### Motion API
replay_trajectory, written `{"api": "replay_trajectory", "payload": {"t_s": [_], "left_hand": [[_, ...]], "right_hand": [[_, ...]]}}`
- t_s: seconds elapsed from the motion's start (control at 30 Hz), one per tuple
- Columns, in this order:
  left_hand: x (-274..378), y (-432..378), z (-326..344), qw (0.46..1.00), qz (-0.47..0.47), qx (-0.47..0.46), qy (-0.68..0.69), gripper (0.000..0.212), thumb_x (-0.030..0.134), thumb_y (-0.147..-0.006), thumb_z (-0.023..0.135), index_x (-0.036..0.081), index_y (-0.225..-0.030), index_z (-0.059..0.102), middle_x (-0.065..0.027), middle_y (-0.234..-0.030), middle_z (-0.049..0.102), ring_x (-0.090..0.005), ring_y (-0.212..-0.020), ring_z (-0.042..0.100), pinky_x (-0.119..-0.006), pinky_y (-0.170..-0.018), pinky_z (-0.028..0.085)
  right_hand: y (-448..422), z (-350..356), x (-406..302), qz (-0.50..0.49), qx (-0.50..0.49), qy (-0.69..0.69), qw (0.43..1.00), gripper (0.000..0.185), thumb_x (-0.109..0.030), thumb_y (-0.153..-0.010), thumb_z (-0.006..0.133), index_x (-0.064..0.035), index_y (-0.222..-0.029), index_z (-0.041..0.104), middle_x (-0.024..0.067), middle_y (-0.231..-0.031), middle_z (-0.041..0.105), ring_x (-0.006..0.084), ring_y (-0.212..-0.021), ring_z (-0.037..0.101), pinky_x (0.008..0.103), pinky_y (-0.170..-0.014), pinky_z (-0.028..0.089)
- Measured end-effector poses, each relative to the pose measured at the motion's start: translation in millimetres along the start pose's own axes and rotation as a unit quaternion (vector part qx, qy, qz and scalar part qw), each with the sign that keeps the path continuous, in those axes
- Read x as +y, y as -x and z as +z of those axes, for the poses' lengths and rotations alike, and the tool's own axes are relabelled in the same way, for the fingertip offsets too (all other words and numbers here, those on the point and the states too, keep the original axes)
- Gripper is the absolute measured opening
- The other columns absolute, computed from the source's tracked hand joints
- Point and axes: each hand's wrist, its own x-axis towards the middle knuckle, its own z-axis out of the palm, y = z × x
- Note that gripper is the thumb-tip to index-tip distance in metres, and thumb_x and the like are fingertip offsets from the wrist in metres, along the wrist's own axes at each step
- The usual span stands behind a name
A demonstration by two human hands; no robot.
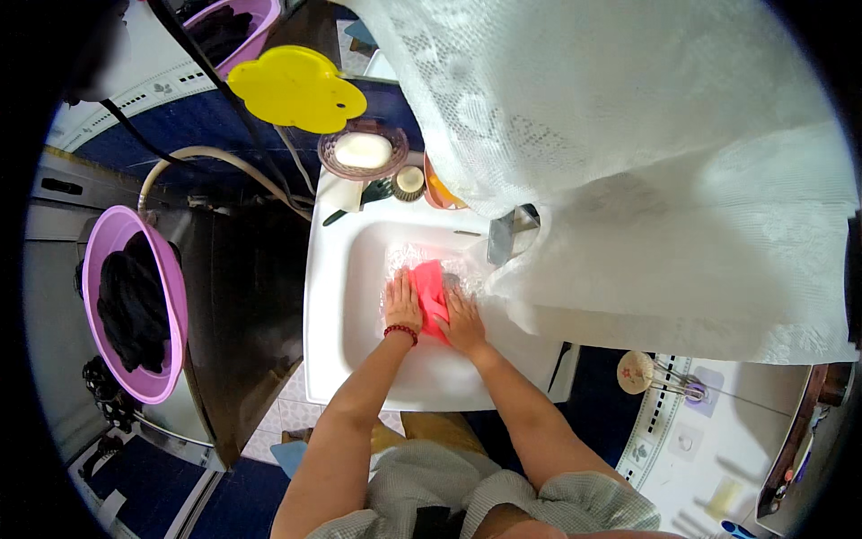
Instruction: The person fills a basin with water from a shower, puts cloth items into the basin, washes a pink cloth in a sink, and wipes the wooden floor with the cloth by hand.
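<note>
A wet pink cloth (pixel 429 291) lies in the basin of a white washbasin (pixel 326 303), with foamy or rippling water around it. My left hand (pixel 403 304), a dark red bead bracelet at its wrist, rests flat along the cloth's left edge. On the right edge lies my right hand (pixel 463 321), its fingers spread and its thumb over the cloth. Both hands press on the cloth, and neither clearly grips it. Just beyond my right hand stands a metal faucet (pixel 500 239), partly covered by a white lace-edged curtain (pixel 640 256).
A soap bar (pixel 363 149) sits in a purple glass dish (pixel 328 156) behind the basin, near a round brush (pixel 409 182) and an orange container (pixel 436 193). A yellow cloud-shaped piece (pixel 296 89) hangs above. At left, a pink tub (pixel 176 303) holds black cloth (pixel 133 303).
</note>
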Motion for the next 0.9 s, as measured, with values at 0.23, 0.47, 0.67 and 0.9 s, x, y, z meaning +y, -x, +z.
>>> {"api": "replay_trajectory", "payload": {"t_s": [0.23, 0.47, 0.67, 0.9], "left_hand": [[-5.9, -4.8, -10.2, 0.931, -0.092, 0.088, 0.343, 0.035, 0.005, -0.075, 0.043, 0.002, -0.110, 0.038, -0.0159, -0.109, 0.038, -0.0305, -0.100, 0.039, -0.035, -0.084, 0.035], [-27.1, 6.6, -23.2, 0.879, -0.087, 0.193, 0.428, 0.017, 0.003, -0.076, 0.043, 0.002, -0.093, 0.048, -0.0143, -0.081, 0.051, -0.0328, -0.075, 0.051, -0.037, -0.069, 0.043], [-22.7, 8.3, -20.2, 0.919, -0.209, 0.024, 0.334, 0.023, 0.008, -0.077, 0.040, 0.007, -0.098, 0.049, -0.0117, -0.095, 0.051, -0.0264, -0.087, 0.049, -0.033, -0.073, 0.042], [-5.0, 4.0, -23.4, 0.989, -0.045, 0.122, 0.077, 0.039, 0.011, -0.076, 0.042, 0.015, -0.115, 0.039, -0.0126, -0.118, 0.033, -0.0265, -0.101, 0.040, -0.034, -0.079, 0.040]], "right_hand": [[8.0, -0.1, 18.6, 0.003, 0.017, -0.109, 0.994, 0.037, -0.027, -0.074, 0.053, -0.0029, -0.100, 0.046, 0.0139, -0.096, 0.048, 0.0284, -0.092, 0.044, 0.0378, -0.080, 0.034], [24.3, -19.6, 50.4, 0.298, 0.137, -0.157, 0.931, 0.028, -0.025, -0.072, 0.058, -0.0010, -0.083, 0.048, 0.0124, -0.069, 0.051, 0.0298, -0.058, 0.048, 0.0347, -0.058, 0.041], [13.7, -19.7, -4.1, 0.054, 0.027, -0.057, 0.997, 0.038, -0.020, -0.067, 0.059, -0.0037, -0.099, 0.047, 0.0146, -0.098, 0.045, 0.0291, -0.096, 0.042, 0.0403, -0.079, 0.034], [5.6, 10.4, -10.1, 0.398, 0.099, -0.037, 0.911, 0.051, -0.030, -0.072, 0.053, -0.0072, -0.115, 0.039, 0.0142, -0.113, 0.039, 0.0319, -0.110, 0.028, 0.0386, -0.093, 0.020]]}}
